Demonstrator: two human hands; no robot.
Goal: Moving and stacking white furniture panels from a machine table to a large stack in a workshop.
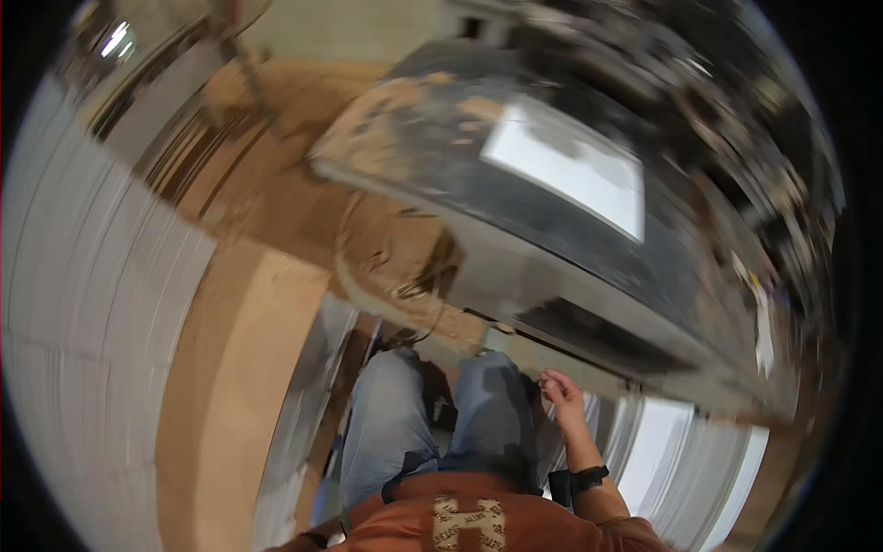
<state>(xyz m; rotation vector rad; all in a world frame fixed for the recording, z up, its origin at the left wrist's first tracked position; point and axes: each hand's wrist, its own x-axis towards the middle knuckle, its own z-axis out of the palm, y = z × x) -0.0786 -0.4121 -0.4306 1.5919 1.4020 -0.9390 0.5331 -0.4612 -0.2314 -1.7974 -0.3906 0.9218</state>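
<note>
My right hand [563,397] hangs beside my right thigh, below the near edge of a dusty machine table [441,170]. Its fingers are loosely curled together, and I see nothing in them. A black band [589,477] circles that wrist. Of my left arm only a bit of sleeve and a dark wristband [317,539] show at the lower edge; the left hand itself is out of the picture. On the dark tabletop lies a white rectangular panel [566,161], apart from both hands. Motion smears much of the view.
Tall stacks of pale sheets [83,304] and a brown board [239,368] stand at my left. More white panels [653,451] are stacked at my right, below the table. A cable [345,253] hangs over the sawdust-covered floor [294,184]. Blurred machinery [699,101] fills the far right.
</note>
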